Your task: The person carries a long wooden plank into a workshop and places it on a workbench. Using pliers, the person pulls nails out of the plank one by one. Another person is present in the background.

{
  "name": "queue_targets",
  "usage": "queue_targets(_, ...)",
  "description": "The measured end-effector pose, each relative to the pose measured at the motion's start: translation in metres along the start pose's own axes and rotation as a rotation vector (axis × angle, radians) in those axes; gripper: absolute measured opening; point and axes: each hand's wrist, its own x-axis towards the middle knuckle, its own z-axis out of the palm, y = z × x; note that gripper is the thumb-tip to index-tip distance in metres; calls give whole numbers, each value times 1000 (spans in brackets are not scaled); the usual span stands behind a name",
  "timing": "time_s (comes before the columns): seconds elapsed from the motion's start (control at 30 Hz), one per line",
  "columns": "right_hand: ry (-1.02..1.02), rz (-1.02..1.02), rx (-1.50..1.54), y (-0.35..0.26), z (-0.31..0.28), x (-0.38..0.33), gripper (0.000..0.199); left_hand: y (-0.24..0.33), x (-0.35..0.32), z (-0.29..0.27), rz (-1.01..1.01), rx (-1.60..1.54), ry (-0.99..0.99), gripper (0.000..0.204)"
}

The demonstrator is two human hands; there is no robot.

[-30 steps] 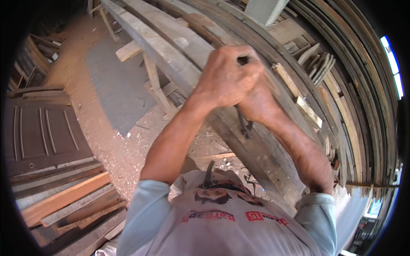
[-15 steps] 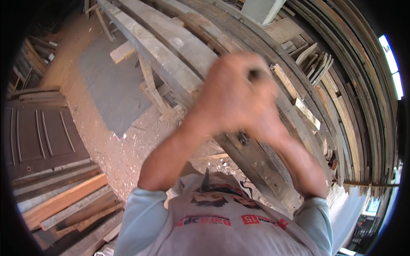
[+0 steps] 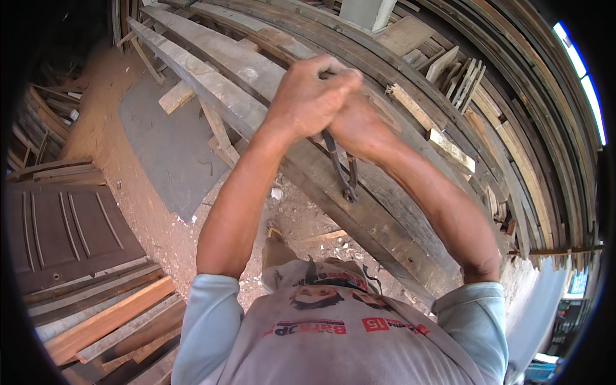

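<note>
Dark metal pincers [image 3: 334, 154] stand slanted over a long weathered plank [image 3: 308, 170], their jaws down at its surface. Both my hands are closed together around the upper handles. My left hand [image 3: 298, 96] wraps over the top, its fingers meeting my right hand [image 3: 355, 122], which grips just beside and below it. The handle ends are hidden inside my fists. Whether the jaws hold anything is too small to make out.
More long beams [image 3: 218, 48] run alongside toward the far left, propped on a wooden trestle [image 3: 215, 125]. Loose offcuts [image 3: 452, 153] and stacked boards [image 3: 532, 128] fill the right. A brown panelled door [image 3: 77, 224] and piled planks [image 3: 115, 314] lie at the left.
My hands, blurred half a second ago, have moved away from me and slightly left, and look farther from the camera. More of the pincers' handles shows below them.
</note>
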Motion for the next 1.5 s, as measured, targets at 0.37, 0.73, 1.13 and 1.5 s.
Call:
queue_targets(0.37,508,78,847,49,-36,-125,42,68,-11,88,391,-62,-346,82)
queue_targets(0.73,500,27,836,49,-16,-138,37,65,-21,75,439,-58,-379,78)
queue_targets(1.13,532,-124,174,40,-20,-114,37,69,-33,62,452,-10,-274,67)
queue_targets(1.5,541,-165,179,43,-3,-91,39,58,-35,65,459,227,44,54)
